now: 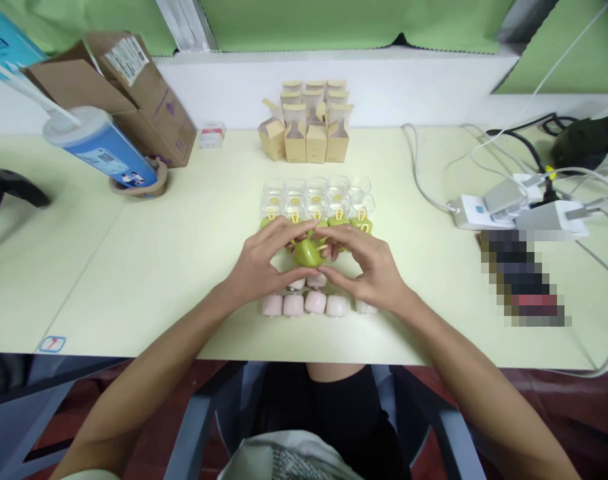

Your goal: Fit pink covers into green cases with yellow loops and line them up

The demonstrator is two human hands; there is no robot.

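Note:
Both hands meet over the middle of the pale table (149, 267). My left hand (261, 260) and my right hand (371, 267) pinch one small rounded green piece (307, 253) between their fingertips, just above the table. Under the hands lies a row of several pink rounded pieces (314, 304). Behind the fingers sits a row of more green pieces with yellow clips (360, 223). Past those stand several clear plastic cases (317, 193). Farther back is a cluster of small open tan cartons (307, 130).
At the back left stand a brown cardboard box (149, 93) and a tilted blue cylinder with a white lid (97, 143). A small white-and-red box (213, 135) lies near the wall. White power strips with adapters and cables (519, 207) crowd the right side.

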